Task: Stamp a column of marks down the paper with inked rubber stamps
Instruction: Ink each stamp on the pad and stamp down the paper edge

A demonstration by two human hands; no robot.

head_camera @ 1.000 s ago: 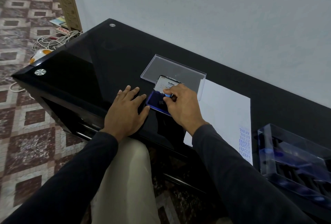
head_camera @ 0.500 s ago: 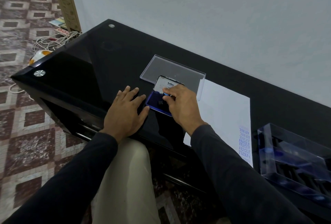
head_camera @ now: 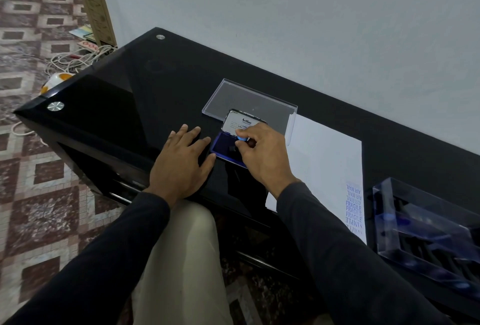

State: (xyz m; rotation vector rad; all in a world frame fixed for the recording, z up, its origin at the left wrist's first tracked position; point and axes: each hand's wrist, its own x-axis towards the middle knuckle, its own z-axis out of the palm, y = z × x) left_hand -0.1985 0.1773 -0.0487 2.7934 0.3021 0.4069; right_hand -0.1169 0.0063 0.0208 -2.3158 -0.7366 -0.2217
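Observation:
A blue ink pad (head_camera: pixel 224 145) lies on the black glass table, its lid (head_camera: pixel 240 122) standing up behind it. My right hand (head_camera: pixel 263 156) pinches a small rubber stamp (head_camera: pixel 241 139) with a light-blue top, held over the pad. My left hand (head_camera: pixel 183 161) rests flat on the table just left of the pad, its fingertips by the pad's edge. To the right lies a white sheet of paper (head_camera: pixel 327 158) with a column of blue stamped marks (head_camera: pixel 353 206) along its right edge.
A clear plastic lid (head_camera: pixel 249 99) lies behind the ink pad. A clear case (head_camera: pixel 426 233) with more stamps stands at the right. The table's left corner (head_camera: pixel 53 106) drops to a patterned floor with cables (head_camera: pixel 75 60). A wall runs close behind.
My right hand has lifted the stamp slightly off the ink pad, so its blue top shows more. The left hand has stayed in place.

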